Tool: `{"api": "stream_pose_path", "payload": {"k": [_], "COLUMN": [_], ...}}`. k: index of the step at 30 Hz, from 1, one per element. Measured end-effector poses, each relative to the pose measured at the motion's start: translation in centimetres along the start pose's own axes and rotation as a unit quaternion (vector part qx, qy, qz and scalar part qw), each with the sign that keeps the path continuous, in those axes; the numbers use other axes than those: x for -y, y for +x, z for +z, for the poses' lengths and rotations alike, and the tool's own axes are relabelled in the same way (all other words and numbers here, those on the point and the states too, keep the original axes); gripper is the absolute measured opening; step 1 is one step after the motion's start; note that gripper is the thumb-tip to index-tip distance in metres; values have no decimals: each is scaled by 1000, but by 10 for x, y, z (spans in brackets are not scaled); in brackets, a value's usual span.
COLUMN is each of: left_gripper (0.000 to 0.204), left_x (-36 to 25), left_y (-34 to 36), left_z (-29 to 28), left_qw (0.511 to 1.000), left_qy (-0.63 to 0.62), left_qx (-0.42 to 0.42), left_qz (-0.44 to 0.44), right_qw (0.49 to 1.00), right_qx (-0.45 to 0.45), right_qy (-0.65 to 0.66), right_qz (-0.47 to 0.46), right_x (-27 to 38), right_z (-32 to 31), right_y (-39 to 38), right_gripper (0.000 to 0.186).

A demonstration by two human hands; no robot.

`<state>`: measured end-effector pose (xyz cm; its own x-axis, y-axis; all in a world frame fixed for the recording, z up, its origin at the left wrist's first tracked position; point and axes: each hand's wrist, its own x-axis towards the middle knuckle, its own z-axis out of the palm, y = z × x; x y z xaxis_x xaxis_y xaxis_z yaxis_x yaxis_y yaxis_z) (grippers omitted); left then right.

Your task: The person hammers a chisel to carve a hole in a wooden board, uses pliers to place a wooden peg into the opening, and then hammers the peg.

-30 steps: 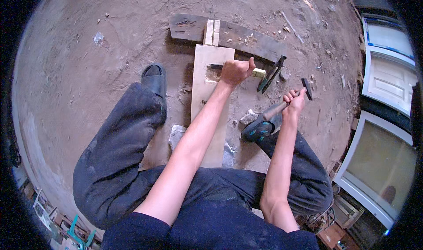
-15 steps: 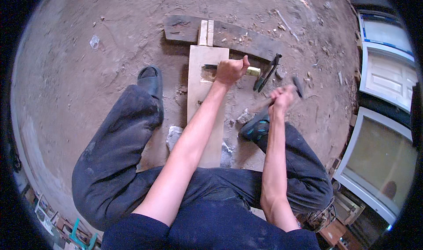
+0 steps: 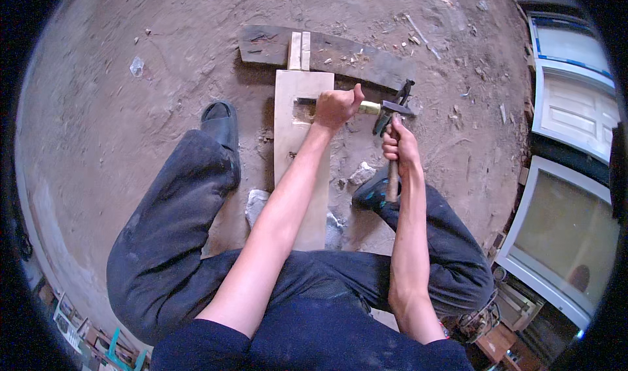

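Note:
My left hand [image 3: 337, 108] is wrapped round a chisel [image 3: 370, 107] lying across a pale wooden board [image 3: 302, 150]. The dark blade reaches left over a shallow cut recess near the board's far end; the handle's pale end sticks out to the right of my fist. In my right hand [image 3: 402, 144] is a hammer [image 3: 392, 186], gripped by its wooden handle just below the head. That dark metal head is up against the end of the chisel handle. The board runs from between my legs to a dark plank [image 3: 261, 43].
Two narrow light strips of wood [image 3: 299, 50] lie on the dark plank at the board's far end. A dark-handled tool [image 3: 405, 91] rests on the dirt floor behind the hammer head. Wood chips lie around. White-framed panels [image 3: 556, 227] lean along the right side.
My right hand has swung the hammer left, bringing its head from out at the right to the chisel's handle end. My left hand keeps its hold on the chisel.

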<state>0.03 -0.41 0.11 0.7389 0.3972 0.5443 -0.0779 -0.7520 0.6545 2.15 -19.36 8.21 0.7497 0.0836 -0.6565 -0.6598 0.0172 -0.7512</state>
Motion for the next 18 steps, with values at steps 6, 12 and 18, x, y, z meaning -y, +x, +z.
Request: {"api": "stream_pose_path", "payload": {"k": [6,12,18], "left_gripper": [49,50,51], "left_x": [-6,-4,-3], "left_y": [6,2,5], "left_z": [-2,-2,-2], "left_qw": [1000,1000,1000], "left_qy": [-17,-13,-5], "left_qx": [-19,-17,-18], "left_qz": [6,5,-2], "right_qw": [998,987,998], "right_qx": [21,63,23], "right_qy": [52,-129,-59], "right_qz": [-20,69,17], "right_x": [13,10,23], "right_z": [-15,5,-20], "right_y": [-2,-12,-13], "right_gripper": [32,33,36]}}
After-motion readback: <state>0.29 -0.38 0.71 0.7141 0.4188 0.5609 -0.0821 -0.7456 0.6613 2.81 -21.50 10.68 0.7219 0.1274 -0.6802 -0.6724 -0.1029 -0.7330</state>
